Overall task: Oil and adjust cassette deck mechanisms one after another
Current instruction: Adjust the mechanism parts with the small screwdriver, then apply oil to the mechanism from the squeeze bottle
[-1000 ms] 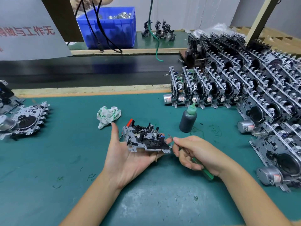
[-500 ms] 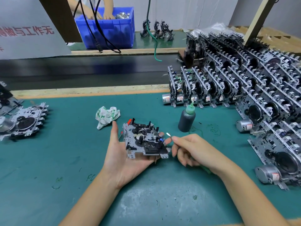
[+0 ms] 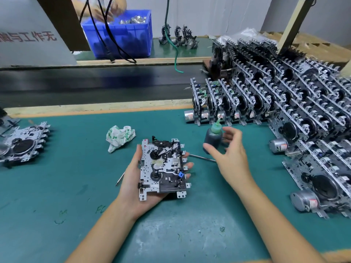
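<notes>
A cassette deck mechanism [image 3: 163, 168], a metal plate with black reels and a small blue part, lies face up in my left hand [image 3: 131, 188]. The thumb runs along its left edge and the fingertips curl up at its right edge. My right hand [image 3: 231, 158] hovers with fingers spread around the dark oil bottle [image 3: 213, 138] with a green nozzle, thumb in front and fingers behind; I cannot tell whether they touch it. A thin screwdriver [image 3: 202, 158] lies on the green mat between both hands.
Rows of upright mechanisms [image 3: 284, 103] fill the right side, with motors [image 3: 303, 200] sticking out. A crumpled cloth [image 3: 119, 137] lies left of the bottle. Another mechanism [image 3: 22, 143] lies flat at far left. Behind run a black belt [image 3: 95, 82] and a blue bin [image 3: 121, 35].
My right hand has let go of the screwdriver, which now lies on the mat, and has moved up to the oil bottle. The left hand has tilted the mechanism face up.
</notes>
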`<state>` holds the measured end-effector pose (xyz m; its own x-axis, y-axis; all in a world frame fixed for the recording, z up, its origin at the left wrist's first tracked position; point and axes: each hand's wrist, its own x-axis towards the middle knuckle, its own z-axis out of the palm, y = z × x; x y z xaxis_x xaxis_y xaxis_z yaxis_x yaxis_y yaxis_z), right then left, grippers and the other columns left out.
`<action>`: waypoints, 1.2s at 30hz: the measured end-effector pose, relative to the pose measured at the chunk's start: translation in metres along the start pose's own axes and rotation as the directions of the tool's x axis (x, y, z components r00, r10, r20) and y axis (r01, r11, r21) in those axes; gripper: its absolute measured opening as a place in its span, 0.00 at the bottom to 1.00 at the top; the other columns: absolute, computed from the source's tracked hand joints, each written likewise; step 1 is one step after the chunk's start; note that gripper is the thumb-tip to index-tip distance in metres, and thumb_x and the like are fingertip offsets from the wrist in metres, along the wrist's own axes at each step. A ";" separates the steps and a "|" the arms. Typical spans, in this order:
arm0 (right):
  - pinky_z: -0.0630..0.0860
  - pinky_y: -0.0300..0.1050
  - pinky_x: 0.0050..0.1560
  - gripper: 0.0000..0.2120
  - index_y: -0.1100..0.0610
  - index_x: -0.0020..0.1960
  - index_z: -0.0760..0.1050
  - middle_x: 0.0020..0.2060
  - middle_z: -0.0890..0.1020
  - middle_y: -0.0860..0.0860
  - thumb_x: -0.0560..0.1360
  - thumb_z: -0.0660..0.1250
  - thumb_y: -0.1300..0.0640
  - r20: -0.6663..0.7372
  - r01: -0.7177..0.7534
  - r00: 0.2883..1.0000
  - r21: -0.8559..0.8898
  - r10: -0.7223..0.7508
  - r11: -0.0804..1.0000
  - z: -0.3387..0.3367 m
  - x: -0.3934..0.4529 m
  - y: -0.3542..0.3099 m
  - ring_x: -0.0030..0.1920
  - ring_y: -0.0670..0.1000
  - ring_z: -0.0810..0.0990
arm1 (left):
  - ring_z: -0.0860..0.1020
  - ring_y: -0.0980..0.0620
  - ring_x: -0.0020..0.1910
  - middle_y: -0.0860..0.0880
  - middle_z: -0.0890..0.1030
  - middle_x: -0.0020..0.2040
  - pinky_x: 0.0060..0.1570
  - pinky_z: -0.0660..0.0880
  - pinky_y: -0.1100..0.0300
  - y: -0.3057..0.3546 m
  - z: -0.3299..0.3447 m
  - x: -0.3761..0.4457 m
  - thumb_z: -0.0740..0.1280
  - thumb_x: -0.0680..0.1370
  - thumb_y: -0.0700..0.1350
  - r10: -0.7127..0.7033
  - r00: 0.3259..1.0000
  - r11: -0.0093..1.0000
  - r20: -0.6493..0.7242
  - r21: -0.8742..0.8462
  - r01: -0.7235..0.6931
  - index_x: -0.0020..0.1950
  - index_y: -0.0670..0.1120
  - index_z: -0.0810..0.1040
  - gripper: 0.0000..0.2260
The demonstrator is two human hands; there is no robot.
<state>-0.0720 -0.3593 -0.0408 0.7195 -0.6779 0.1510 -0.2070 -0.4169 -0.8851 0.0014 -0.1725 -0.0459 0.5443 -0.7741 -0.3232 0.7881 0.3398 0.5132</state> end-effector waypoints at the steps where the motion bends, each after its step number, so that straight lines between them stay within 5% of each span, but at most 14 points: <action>1: 0.69 0.46 0.57 0.21 0.51 0.58 0.64 0.51 0.74 0.45 0.72 0.72 0.58 0.043 -0.005 0.999 0.000 0.005 1.000 0.000 0.002 0.001 0.56 0.50 0.74 | 0.76 0.35 0.61 0.36 0.75 0.65 0.56 0.76 0.42 0.000 0.000 0.000 0.53 0.76 0.65 -0.017 1.000 1.000 0.018 0.019 0.017 0.62 0.39 0.78 0.33; 8: 0.69 0.42 0.55 0.13 0.43 0.57 0.64 0.51 0.76 0.41 0.79 0.63 0.57 0.114 0.057 0.990 0.198 -0.081 0.978 -0.003 0.000 0.000 0.51 0.42 0.76 | 0.77 0.34 0.59 0.35 0.75 0.64 0.54 0.76 0.43 0.001 -0.005 0.001 0.52 0.78 0.65 -0.057 0.997 0.998 0.047 0.029 0.056 0.63 0.39 0.77 0.32; 11: 0.74 0.43 0.37 0.11 0.44 0.58 0.68 0.37 0.78 0.44 0.80 0.59 0.58 0.113 0.029 0.990 0.439 -0.087 0.898 -0.005 -0.004 -0.008 0.33 0.46 0.75 | 0.77 0.34 0.59 0.36 0.76 0.63 0.54 0.76 0.42 0.000 -0.004 0.001 0.53 0.78 0.64 -0.066 0.998 0.998 0.022 0.024 0.066 0.62 0.39 0.78 0.32; 13: 0.69 0.39 0.26 0.09 0.45 0.54 0.70 0.30 0.78 0.48 0.78 0.63 0.58 0.132 -0.013 0.989 0.542 -0.069 0.840 -0.006 -0.006 -0.014 0.25 0.46 0.71 | 0.77 0.34 0.58 0.36 0.76 0.63 0.53 0.76 0.42 0.001 -0.003 0.001 0.54 0.78 0.64 -0.073 0.997 0.997 0.011 0.005 0.073 0.63 0.39 0.78 0.32; 21: 0.65 0.34 0.23 0.07 0.57 0.42 0.72 0.26 0.73 0.47 0.67 0.69 0.58 0.258 -0.271 0.962 0.897 0.087 0.349 -0.009 -0.006 -0.022 0.23 0.43 0.64 | 0.78 0.35 0.58 0.35 0.76 0.63 0.54 0.77 0.42 0.002 -0.002 0.001 0.53 0.78 0.64 -0.087 0.996 0.996 -0.018 0.009 0.087 0.61 0.38 0.79 0.32; 26: 0.64 0.34 0.21 0.16 0.58 0.39 0.69 0.26 0.75 0.48 0.65 0.67 0.46 0.138 -0.190 0.981 0.838 0.139 0.512 -0.008 -0.010 -0.026 0.21 0.43 0.65 | 0.78 0.35 0.58 0.35 0.76 0.63 0.54 0.76 0.41 0.002 -0.001 0.000 0.54 0.78 0.64 -0.103 0.995 0.995 -0.010 -0.007 0.103 0.62 0.37 0.78 0.32; 36: 0.63 0.35 0.21 0.16 0.57 0.36 0.67 0.25 0.68 0.49 0.66 0.67 0.45 0.152 -0.168 0.985 0.747 0.081 0.643 -0.003 -0.012 -0.025 0.21 0.44 0.63 | 0.76 0.34 0.60 0.35 0.75 0.64 0.54 0.76 0.40 0.002 0.000 -0.001 0.56 0.77 0.64 -0.127 0.992 0.991 0.001 -0.033 0.127 0.63 0.38 0.77 0.31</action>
<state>-0.0770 -0.3427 -0.0193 0.7926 -0.6097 0.0100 0.2412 0.2984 -0.9234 0.0026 -0.1706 -0.0447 0.4399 -0.8113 -0.3850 0.8597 0.2565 0.4418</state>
